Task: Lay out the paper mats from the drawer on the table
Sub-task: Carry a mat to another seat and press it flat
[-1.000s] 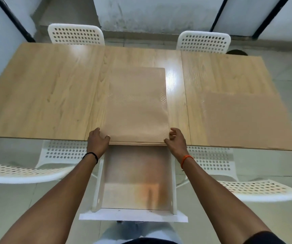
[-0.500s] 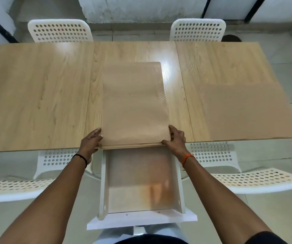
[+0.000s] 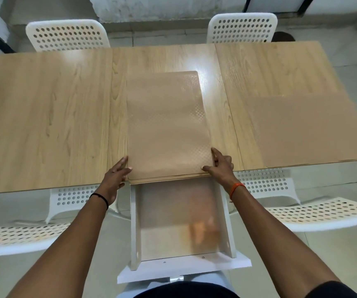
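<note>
A stack of tan paper mats (image 3: 166,125) with an embossed pattern lies lengthwise on the middle of the wooden table (image 3: 44,117), its near end at the table's front edge. My left hand (image 3: 117,175) grips the stack's near left corner, thumb on top. My right hand (image 3: 219,164) pinches the near right corner. One more tan mat (image 3: 308,127) lies flat on the table's right section. Below the front edge the white drawer (image 3: 227,224) stands pulled out, with nothing visible inside.
Two white perforated chairs (image 3: 67,35) (image 3: 242,27) stand at the far side. Two more white chairs (image 3: 18,235) (image 3: 323,214) flank the drawer on my side. The table's left section is bare wood.
My head has shifted, so the view has moved slightly. Both hands have slid outward along the stack's near edge to its corners; the stack itself lies in the same place.
</note>
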